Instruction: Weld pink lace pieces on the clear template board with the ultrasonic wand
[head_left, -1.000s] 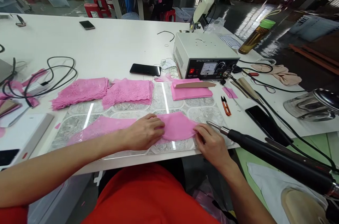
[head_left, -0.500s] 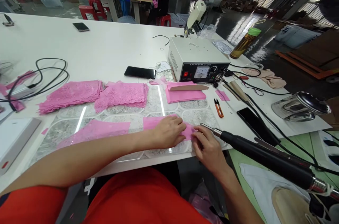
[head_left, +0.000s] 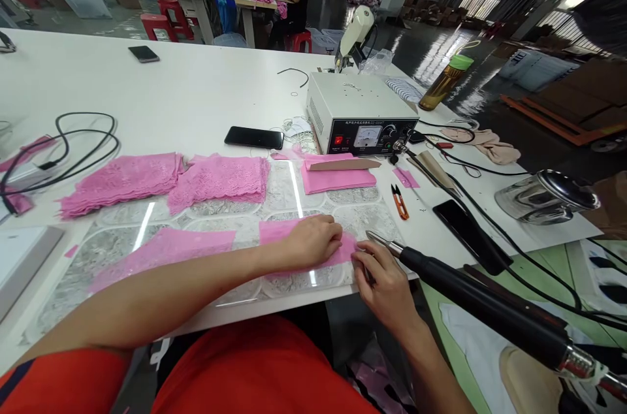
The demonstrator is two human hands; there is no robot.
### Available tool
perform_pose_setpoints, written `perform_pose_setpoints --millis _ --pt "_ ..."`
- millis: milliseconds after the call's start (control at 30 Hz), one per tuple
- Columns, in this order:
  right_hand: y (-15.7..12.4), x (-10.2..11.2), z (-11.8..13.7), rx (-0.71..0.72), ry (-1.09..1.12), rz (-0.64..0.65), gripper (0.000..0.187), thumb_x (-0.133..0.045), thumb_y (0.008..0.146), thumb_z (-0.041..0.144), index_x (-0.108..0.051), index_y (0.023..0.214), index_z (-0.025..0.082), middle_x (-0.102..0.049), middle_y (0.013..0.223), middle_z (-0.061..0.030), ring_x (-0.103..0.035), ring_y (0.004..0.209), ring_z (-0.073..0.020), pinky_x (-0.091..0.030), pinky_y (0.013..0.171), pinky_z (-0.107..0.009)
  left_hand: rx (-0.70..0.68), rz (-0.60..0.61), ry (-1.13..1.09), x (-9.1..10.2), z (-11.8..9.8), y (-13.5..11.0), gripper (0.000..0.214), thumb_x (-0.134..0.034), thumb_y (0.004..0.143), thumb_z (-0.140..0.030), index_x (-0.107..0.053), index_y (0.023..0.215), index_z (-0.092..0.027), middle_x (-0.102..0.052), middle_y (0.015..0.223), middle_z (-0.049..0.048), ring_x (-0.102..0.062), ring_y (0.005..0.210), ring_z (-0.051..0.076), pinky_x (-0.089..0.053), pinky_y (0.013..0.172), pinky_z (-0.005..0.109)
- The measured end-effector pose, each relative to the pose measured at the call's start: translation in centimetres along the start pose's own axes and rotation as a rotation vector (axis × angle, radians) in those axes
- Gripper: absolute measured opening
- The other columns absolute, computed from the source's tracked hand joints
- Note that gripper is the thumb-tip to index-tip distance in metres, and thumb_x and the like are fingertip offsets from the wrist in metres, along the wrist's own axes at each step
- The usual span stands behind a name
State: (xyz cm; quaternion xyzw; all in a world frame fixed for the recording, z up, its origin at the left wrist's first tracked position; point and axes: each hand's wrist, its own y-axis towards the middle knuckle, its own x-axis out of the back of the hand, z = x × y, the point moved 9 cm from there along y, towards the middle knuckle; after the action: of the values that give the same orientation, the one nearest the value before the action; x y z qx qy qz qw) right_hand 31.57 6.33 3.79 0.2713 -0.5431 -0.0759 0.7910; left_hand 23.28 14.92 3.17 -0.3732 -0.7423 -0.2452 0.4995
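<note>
Pink fabric, a flat piece (head_left: 277, 231), lies on the marbled mat (head_left: 289, 286) near the table's front edge. My left hand (head_left: 313, 241) rests on that piece with its fingers curled down onto the cloth. At the right end of the piece, my right hand (head_left: 385, 280) pinches its edge between thumb and fingers. Just above my right hand is the metal tip of a black-handled pen tool (head_left: 470, 293), which reaches in from the lower right. To the left, partly under my left forearm, another pink piece (head_left: 191, 241) with a lace pattern lies flat.
Two stacks of pink lace (head_left: 220, 182) and a folded pink pile (head_left: 340, 180) lie behind. Beyond stands a control box (head_left: 362, 113) with cables. Orange snips (head_left: 399, 202), a phone (head_left: 470, 234) and a glass pot (head_left: 543, 198) are to the right. A person sits at a sewing machine.
The view has shifted slightly, so everything sits a little further left. Both hands stay at the right end of the pink fabric, with barely any motion.
</note>
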Motion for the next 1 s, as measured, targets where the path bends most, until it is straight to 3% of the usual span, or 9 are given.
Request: perform_pose_setpoints --millis 133,267,500,633,767,1000 --pt "0.1 0.1 0.0 0.008 -0.004 -0.011 0.02 -0.053 0.084 0.011 -0.06 0.099 0.022 -0.064 0.106 -0.0083 -0.063 0.101 -0.0212 -0.056 0.085 -0.037 0.019 -0.004 -0.016 -0.5 -0.1 0.3 0.01 -0.064 0.084 -0.026 -0.064 0.085 -0.016 -0.064 0.088 0.007 -0.062 0.084 0.023 -0.047 0.076 0.034" --pt "0.1 0.2 0.2 0.039 -0.016 -0.039 0.018 -0.052 0.085 0.012 -0.06 0.098 0.022 -0.065 0.103 -0.0084 -0.064 0.097 -0.0207 -0.057 0.081 -0.036 0.047 -0.016 -0.035 -0.8 0.0 0.5 0.013 -0.055 0.089 -0.019 -0.065 0.082 -0.015 -0.065 0.088 0.0086 -0.062 0.086 0.023 -0.047 0.081 0.036" --pt "0.0 0.5 0.6 0.103 -0.036 -0.086 0.014 -0.051 0.087 0.015 -0.061 0.095 0.021 -0.064 0.101 -0.0084 -0.065 0.094 -0.0196 -0.057 0.078 -0.034 0.162 -0.028 -0.107 0.7 1.8 -0.1 0.013 -0.055 0.089 -0.023 -0.066 0.087 -0.016 -0.068 0.09 0.0041 -0.064 0.076 0.017 -0.046 0.062 0.026" --pt "0.1 0.5 0.6 0.11 -0.049 -0.083 0.013 -0.052 0.087 0.015 -0.062 0.095 0.019 -0.064 0.102 -0.009 -0.065 0.094 -0.0198 -0.056 0.079 -0.034 0.131 -0.004 -0.12 0.1 1.2 0.0 0.021 -0.069 0.08 -0.035 -0.067 0.09 -0.017 -0.068 0.094 0.0058 -0.064 0.087 0.022 -0.049 0.074 0.03" --pt "0.2 0.5 0.6 0.085 -0.047 -0.054 0.013 -0.053 0.086 0.014 -0.062 0.094 0.019 -0.064 0.102 -0.009 -0.065 0.094 -0.0198 -0.056 0.08 -0.034 0.113 0.008 -0.164 -0.3 0.6 0.2 0.01 -0.059 0.084 -0.021 -0.068 0.085 -0.017 -0.067 0.095 0.007 -0.063 0.091 0.022 -0.047 0.082 0.032" --pt "0.5 0.6 0.6 0.051 -0.048 -0.037 0.014 -0.054 0.085 0.013 -0.063 0.093 0.02 -0.065 0.102 -0.0085 -0.065 0.095 -0.0192 -0.058 0.08 -0.033 0.211 -0.036 -0.324 1.1 2.2 -0.1 0.011 -0.057 0.08 -0.015 -0.068 0.078 -0.016 -0.069 0.08 0.0051 -0.063 0.077 0.02 -0.048 0.069 0.029"
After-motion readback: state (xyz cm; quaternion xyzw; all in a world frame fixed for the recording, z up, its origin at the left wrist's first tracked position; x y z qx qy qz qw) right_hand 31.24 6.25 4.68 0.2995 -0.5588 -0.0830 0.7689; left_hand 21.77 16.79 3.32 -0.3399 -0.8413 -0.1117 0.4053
